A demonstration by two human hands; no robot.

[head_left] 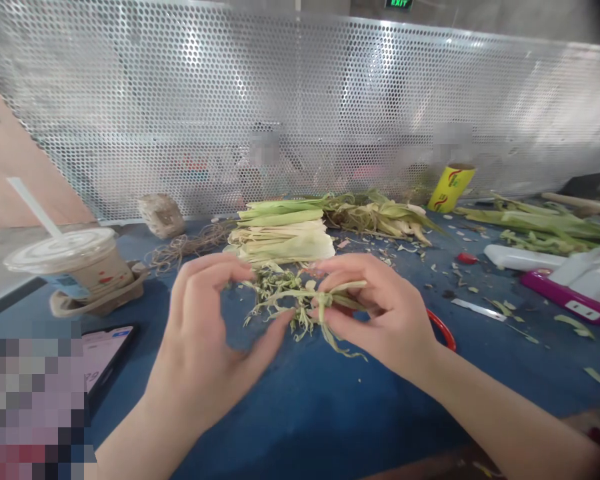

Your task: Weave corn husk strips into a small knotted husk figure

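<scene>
My right hand (380, 310) pinches a knotted bundle of pale green husk strips (300, 297), its thumb and fingertips closed near the knot. Thin, curled ends of the bundle fan out to the left and hang downward. Around that left side my left hand (200, 320) is held with thumb and forefinger spread apart; whether a fingertip touches the curled ends I cannot tell. Just behind the hands lies a stack of flat green and cream husk leaves (283, 233). Part of a red ring-shaped handle (443, 330) shows beside my right wrist.
Left stand a lidded drink cup (97, 267), a phone (105, 363) and tangled twine (195, 243). Behind are dried husks (380, 217), a yellow tube (451, 188) and a perforated metal screen (300, 100). Right are a blade (479, 310), a purple power strip (565, 297) and scraps on the blue table (290, 413).
</scene>
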